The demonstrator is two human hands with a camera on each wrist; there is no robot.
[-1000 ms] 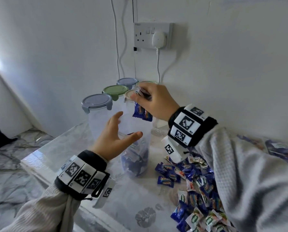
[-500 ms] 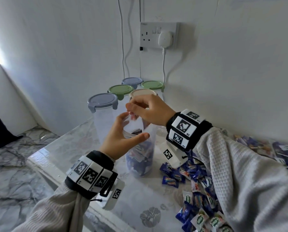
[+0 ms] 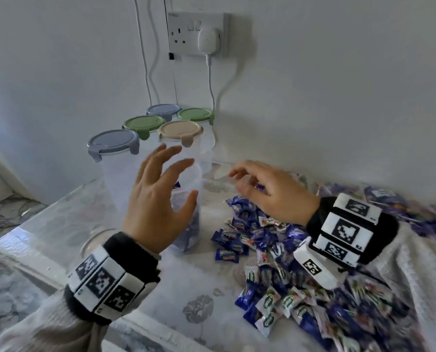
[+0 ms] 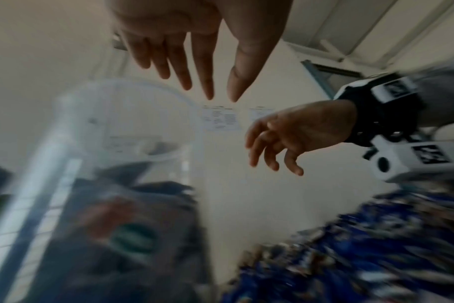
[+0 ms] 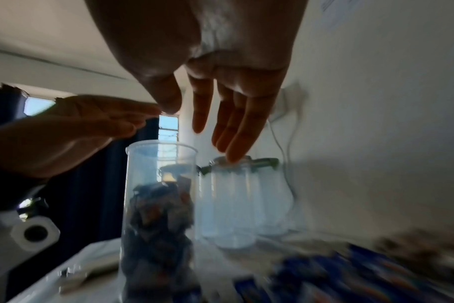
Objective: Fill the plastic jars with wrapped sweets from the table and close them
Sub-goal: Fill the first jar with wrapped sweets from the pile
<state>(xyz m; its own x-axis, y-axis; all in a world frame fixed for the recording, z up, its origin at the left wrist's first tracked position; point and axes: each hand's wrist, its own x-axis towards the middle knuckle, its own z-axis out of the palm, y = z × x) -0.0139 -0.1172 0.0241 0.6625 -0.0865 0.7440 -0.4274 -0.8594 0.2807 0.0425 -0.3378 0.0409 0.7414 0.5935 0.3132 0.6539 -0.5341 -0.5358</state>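
The left hand is spread, fingers straight and apart, thumb held off to the side. It hovers by the near side of the open jar and holds nothing; whether the thumb tip touches the jar wall cannot be told. The left wrist view shows the same hand with straight fingers over the blurred jar rim.

The right hand hangs palm down, just to the right of the left hand, over the far edge of the pile of wrapped sweets. Its fingers are loosely bent and apart. A blue wrapper shows beneath the fingers, but whether it is gripped cannot be told. In the right wrist view the hand shows relaxed, parted fingers with nothing between them.

The open jar stands upright and lidless between the two hands, close in front of the left palm; in the right wrist view the jar holds sweets to somewhat more than half its height. Beyond the left hand's fingertips five closed jars stand together near the wall: one with a beige lid, two with green lids, two with grey-blue lids.

The sweets, blue wrapped and white with green, spread from under the right hand toward the person's right sleeve on the table. On the wall beyond both hands, a socket carries a white plug.
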